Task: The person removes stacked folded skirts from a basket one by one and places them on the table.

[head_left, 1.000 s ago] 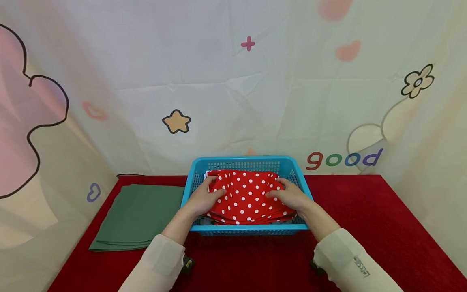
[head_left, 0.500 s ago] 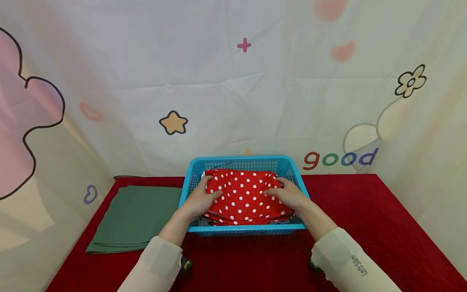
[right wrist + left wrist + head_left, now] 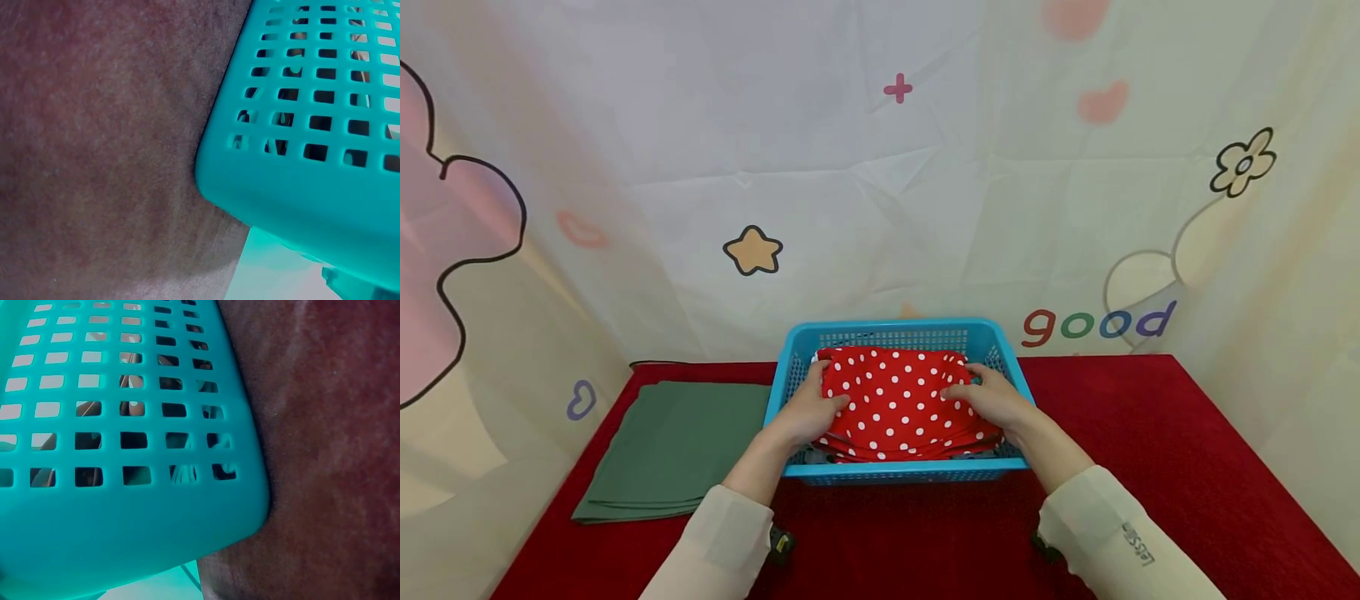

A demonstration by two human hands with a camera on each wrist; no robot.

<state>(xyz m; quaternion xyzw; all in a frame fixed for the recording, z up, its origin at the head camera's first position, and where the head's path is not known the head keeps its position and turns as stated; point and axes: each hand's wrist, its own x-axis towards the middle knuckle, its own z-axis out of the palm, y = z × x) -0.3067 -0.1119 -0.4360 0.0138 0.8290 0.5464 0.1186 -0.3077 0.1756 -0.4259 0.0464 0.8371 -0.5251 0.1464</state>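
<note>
A folded red cloth with white polka dots [image 3: 898,400] lies inside a blue plastic basket [image 3: 910,472]. My left hand [image 3: 810,408] grips the cloth's left side, its thumb on top and its other fingers over the far left edge. On the opposite side, my right hand [image 3: 996,396] holds the cloth the same way, thumb pointing inward across the dots. Greyish fabric shows beneath the red cloth along the basket's front. Both wrist views show the basket's perforated wall [image 3: 125,512], with the hands themselves out of sight there.
Left of the basket lies a folded green cloth [image 3: 685,446] on the dark red table covering [image 3: 1112,433]. Behind the table hangs a pale printed curtain [image 3: 820,167]. Dark wrist devices [image 3: 781,546] show below the sleeves.
The head view has shifted a little, so the scene sits slightly farther left. Both hands keep their places on the red cloth, which lies almost unchanged in the basket.
</note>
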